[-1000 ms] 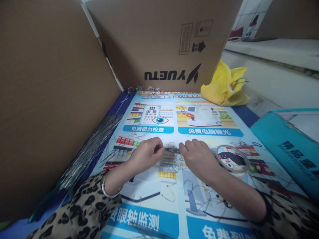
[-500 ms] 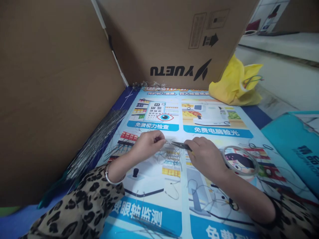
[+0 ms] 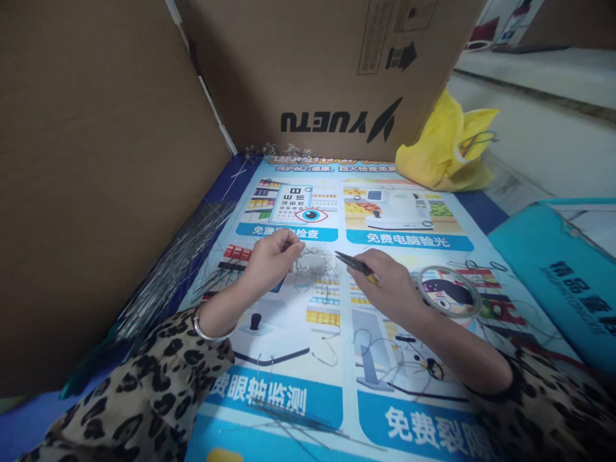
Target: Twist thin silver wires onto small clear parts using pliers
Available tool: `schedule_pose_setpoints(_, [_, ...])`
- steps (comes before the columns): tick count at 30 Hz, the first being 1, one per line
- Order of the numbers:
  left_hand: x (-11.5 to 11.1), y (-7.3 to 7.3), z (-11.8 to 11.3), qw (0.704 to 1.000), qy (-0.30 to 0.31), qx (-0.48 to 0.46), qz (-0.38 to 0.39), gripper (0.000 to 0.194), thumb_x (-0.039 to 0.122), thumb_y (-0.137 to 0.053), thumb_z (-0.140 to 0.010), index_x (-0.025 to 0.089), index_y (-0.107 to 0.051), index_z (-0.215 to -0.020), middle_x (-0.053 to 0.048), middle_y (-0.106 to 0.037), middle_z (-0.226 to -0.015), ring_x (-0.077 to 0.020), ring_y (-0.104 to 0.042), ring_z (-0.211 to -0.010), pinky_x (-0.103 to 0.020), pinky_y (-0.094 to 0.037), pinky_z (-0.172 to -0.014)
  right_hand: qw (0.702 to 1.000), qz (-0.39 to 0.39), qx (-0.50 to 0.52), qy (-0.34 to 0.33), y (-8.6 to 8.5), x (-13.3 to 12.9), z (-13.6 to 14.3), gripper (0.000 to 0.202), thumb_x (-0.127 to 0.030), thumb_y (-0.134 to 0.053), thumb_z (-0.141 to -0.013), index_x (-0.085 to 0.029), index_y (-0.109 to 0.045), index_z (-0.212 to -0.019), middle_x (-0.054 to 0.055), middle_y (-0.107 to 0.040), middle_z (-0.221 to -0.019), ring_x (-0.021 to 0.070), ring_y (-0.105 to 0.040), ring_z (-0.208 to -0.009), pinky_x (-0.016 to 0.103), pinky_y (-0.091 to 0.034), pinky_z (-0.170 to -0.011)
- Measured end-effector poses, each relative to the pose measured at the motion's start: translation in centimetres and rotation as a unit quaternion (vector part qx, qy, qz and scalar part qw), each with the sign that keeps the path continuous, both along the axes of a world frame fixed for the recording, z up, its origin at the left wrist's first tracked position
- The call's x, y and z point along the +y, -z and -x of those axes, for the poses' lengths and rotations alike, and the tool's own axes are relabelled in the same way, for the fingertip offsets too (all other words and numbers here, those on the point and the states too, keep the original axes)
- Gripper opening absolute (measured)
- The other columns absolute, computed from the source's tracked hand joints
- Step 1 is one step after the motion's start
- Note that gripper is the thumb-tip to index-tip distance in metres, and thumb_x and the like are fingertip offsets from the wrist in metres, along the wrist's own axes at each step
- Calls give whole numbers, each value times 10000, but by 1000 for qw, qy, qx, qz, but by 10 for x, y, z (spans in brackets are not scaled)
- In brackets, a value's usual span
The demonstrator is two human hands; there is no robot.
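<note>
My left hand [image 3: 273, 264] is closed in a pinch at the left side of a bent loop of thin silvery wire [image 3: 315, 268]. Exactly how the fingertips hold the wire is too fine to make out. Gripped in my right hand [image 3: 389, 282] is a pair of long-nose pliers [image 3: 355, 262] with dark jaws and a bit of yellow on the handle. The pliers point left, their tip a little to the right of the wire loop. Their jaws look closed or nearly so.
Cardboard panels [image 3: 298, 70] stand behind and at left. Straight wires [image 3: 168, 269] lie in a bundle at left. A ring-shaped coil [image 3: 474, 301] sits by my right wrist. Farther right are a yellow bag [image 3: 440, 157] and a turquoise box [image 3: 553, 256]. Loose wires lie on the printed sheet.
The pliers' tip has come away from the wire near my left fingertips. My left hand has shifted slightly left and away from me, widening the space between the hands. The whole view has moved a little.
</note>
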State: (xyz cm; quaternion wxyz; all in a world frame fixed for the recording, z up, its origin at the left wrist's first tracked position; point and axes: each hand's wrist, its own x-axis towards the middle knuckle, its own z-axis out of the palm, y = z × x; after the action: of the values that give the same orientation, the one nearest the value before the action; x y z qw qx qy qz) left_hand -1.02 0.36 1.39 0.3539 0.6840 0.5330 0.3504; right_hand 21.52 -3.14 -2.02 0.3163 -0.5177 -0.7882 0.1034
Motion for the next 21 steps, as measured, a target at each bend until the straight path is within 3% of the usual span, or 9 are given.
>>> schedule_pose_setpoints(3, [2,3,1,1000,7,26,-3,134,282,-510,-777,178,-512,-692,58,-494,-501,-81,-473,-453,-191,-363,-487,999,-17,22,-36,0,-1,1,107,-236,-484,-837,-171,-560,-875,46,-582,-824,157,-525,-811,275,-414,-711])
schedule_pose_setpoints(6, [2,6,1,999,29,35,-1,132,274,-498,-779,176,-507,-690,59,-490,-511,-81,-477,-451,-195,-367,-492,995,-39,-17,-93,-2,-1,-1,119,-194,-477,-828,-162,-568,-898,54,-590,-838,161,-514,-830,287,-410,-740])
schedule_pose_setpoints(8, [2,7,1,999,34,36,-3,132,275,-486,-787,176,-499,-702,58,-483,-534,-82,-485,-455,-198,-371,-492,984,-48,-93,-142,-6,-2,-4,143,-160,-489,-807,-157,-584,-913,56,-593,-840,167,-502,-840,295,-391,-758])
schedule_pose_setpoints(12, [2,9,0,998,34,52,-11,125,279,-473,-796,178,-497,-726,56,-481,-560,-88,-497,-476,-203,-373,-497,936,-60,-278,-208,-15,-1,-12,125,-133,-500,-797,-191,-610,-815,39,-573,-774,176,-468,-795,302,-326,-728])
schedule_pose_setpoints(15, [2,8,-1,997,30,67,-15,121,272,-473,-796,180,-501,-721,52,-493,-549,-92,-486,-484,-204,-369,-502,913,-77,-340,-210,-19,0,-17,136,-133,-483,-815,-201,-592,-773,31,-546,-725,173,-428,-736,304,-276,-685])
schedule_pose_setpoints(21, [1,5,-1,996,25,80,-27,122,264,-472,-801,182,-498,-714,51,-495,-535,-98,-485,-501,-209,-367,-519,899,-116,-382,-180,-25,-3,-14,125,-118,-502,-791,-205,-572,-734,33,-531,-694,176,-386,-698,301,-205,-636])
